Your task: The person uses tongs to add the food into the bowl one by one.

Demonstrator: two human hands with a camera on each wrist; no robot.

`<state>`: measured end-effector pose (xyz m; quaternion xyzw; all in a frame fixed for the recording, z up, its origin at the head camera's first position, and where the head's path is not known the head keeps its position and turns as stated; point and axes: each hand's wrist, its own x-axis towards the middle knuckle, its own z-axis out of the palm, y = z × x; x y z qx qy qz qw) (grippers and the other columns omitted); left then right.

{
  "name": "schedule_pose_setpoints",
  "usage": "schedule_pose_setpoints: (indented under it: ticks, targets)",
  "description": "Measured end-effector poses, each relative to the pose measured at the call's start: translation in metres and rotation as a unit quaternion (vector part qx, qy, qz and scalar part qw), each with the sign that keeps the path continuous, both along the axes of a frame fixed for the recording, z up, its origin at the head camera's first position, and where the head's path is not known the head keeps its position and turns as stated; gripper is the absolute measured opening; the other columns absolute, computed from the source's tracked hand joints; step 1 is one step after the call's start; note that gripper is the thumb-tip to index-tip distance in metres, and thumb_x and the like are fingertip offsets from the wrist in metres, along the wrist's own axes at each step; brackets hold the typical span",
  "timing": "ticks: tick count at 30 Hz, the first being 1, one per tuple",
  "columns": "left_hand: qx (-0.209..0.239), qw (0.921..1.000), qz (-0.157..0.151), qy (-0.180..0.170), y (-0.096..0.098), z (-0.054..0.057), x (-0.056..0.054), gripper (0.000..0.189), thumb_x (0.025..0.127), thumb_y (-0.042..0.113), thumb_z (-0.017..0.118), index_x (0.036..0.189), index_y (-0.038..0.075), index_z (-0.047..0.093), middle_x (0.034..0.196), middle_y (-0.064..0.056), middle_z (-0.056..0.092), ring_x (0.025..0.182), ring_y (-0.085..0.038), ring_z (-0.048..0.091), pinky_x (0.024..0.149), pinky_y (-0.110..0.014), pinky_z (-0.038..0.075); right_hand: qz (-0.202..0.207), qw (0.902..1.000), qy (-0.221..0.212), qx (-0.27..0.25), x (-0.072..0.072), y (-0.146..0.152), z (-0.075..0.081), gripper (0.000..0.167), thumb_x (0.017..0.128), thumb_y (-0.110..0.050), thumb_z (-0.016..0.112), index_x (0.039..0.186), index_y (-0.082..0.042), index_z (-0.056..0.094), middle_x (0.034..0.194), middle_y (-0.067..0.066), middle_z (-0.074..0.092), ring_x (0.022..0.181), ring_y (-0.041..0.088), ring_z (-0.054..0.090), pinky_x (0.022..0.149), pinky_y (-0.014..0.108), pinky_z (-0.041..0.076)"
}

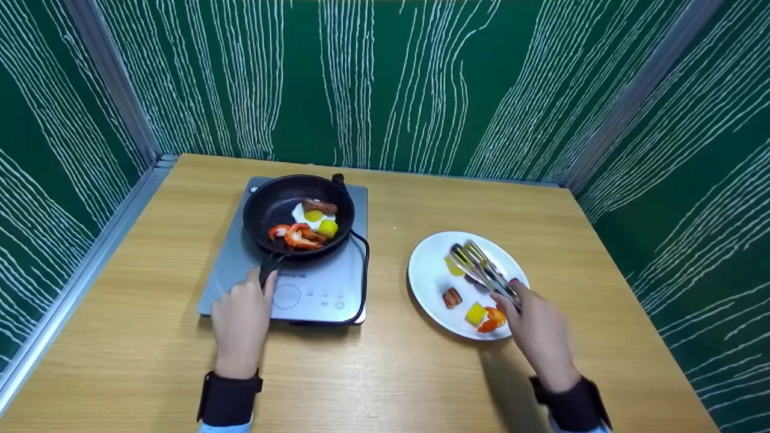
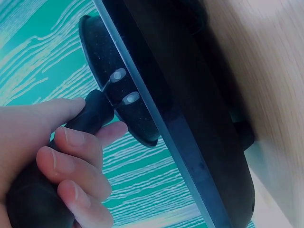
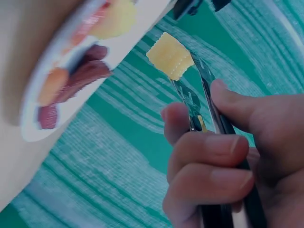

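Pan (image 1: 274, 207): one, just ahead of the left hand (image 1: 242, 313), whose fingers curl round its handle (image 1: 271, 267).
Pan food: one egg (image 1: 313, 215), one meat strip (image 1: 320, 207), one yellow chunk (image 1: 328, 228); shrimp (image 1: 302, 237) overlap, count unclear.
Tongs (image 1: 481, 275): one pair, pinched by the right hand (image 1: 538, 325); beyond its fingers, tips grip one yellow piece (image 3: 170, 56).
Plate (image 1: 424, 258): one, ahead-left of the right hand.
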<state>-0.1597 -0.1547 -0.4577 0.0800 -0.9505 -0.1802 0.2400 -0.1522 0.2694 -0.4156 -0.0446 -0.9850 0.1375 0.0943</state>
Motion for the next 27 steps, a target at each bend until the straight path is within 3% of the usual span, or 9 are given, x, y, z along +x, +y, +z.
schedule_pose_setpoints:
  ticks: [7,15,21,27]
  targets:
    - [-0.006,1.0,0.002,0.001,0.0,0.0,0.0,0.039,0.102,0.034,0.064,0.108,-0.004,0.068,0.064,-0.022,0.066,0.048,-0.037,0.062,0.042,-0.047,0.044,0.07,0.9958,0.055,-0.02,-0.036,-0.03,0.017,0.034,0.097,-0.041,0.069,0.104,-0.008,0.068,0.073,0.003,0.063,0.059,0.018,0.054,0.053,0.029,0.036]
    - [-0.007,0.9998,-0.001,0.016,0.0,-0.003,0.0,0.037,0.101,0.033,0.065,0.105,-0.003,0.068,0.062,-0.021,0.065,0.048,-0.037,0.062,0.041,-0.046,0.044,0.142,0.9803,0.133,-0.033,-0.08,-0.082,0.026,0.032,0.098,-0.043,0.067,0.103,-0.011,0.07,0.071,0.001,0.057,0.06,0.02,0.05,0.055,0.035,0.036]
    - [-0.003,1.0,-0.003,0.007,0.0,-0.004,0.0,0.036,0.101,0.033,0.064,0.103,-0.003,0.068,0.06,-0.019,0.064,0.046,-0.034,0.061,0.04,-0.043,0.042,0.178,0.9777,0.105,-0.038,-0.11,-0.124,0.021,0.039,0.098,-0.047,0.065,0.116,-0.013,0.072,0.077,0.002,0.068,0.057,0.018,0.052,0.051,0.033,0.037]
    - [-0.003,1.0,-0.002,0.006,-0.001,-0.002,-0.001,0.037,0.102,0.033,0.063,0.103,-0.003,0.068,0.061,-0.019,0.064,0.047,-0.035,0.062,0.041,-0.044,0.042,0.191,0.979,0.071,-0.011,-0.129,-0.154,0.013,0.042,0.098,-0.052,0.062,0.116,-0.015,0.072,0.082,0.003,0.071,0.06,0.018,0.054,0.052,0.032,0.036]
